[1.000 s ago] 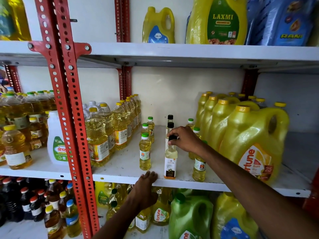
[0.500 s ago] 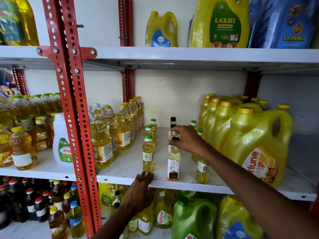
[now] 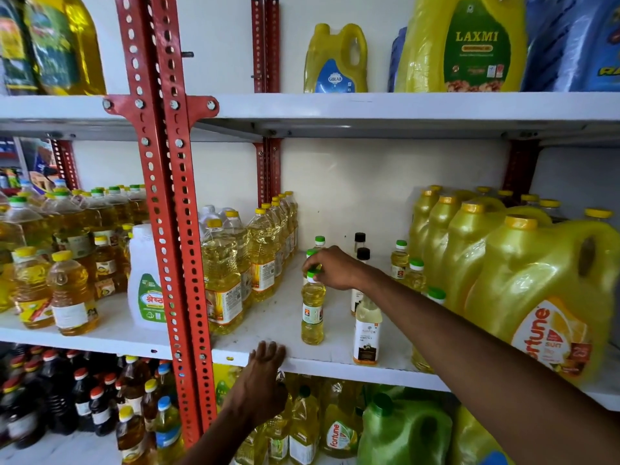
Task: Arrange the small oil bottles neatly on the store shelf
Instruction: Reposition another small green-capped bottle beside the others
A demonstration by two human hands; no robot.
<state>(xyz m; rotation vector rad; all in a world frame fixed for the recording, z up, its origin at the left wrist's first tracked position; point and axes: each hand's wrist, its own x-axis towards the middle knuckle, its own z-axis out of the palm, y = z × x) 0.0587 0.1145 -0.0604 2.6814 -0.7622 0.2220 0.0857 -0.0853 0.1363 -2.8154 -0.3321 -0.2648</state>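
Small oil bottles stand in loose rows on the white middle shelf [image 3: 268, 317]. My right hand [image 3: 332, 268] reaches in from the right and pinches the green cap of the front small yellow bottle [image 3: 312, 312]. Behind it two more green-capped bottles [image 3: 319, 242] show. To the right stands a pale bottle with a dark label [image 3: 367, 333]; its cap is hidden by my arm. Black-capped bottles [image 3: 363, 255] stand further back. Other green-capped small bottles [image 3: 399, 260] line the right side. My left hand [image 3: 265, 364] rests with fingers over the shelf's front edge.
Tall yellow-capped bottles [image 3: 221, 273] border the left of the gap, large Fortune jugs [image 3: 543, 297] the right. A red perforated upright [image 3: 167, 213] stands in front at left. Jugs fill the upper shelf [image 3: 335, 58], and more bottles sit on the lower shelf [image 3: 134, 414].
My right hand moved left from the black-capped bottle in the middle row to the green cap of the front left bottle. My left hand stays at the shelf's front edge.
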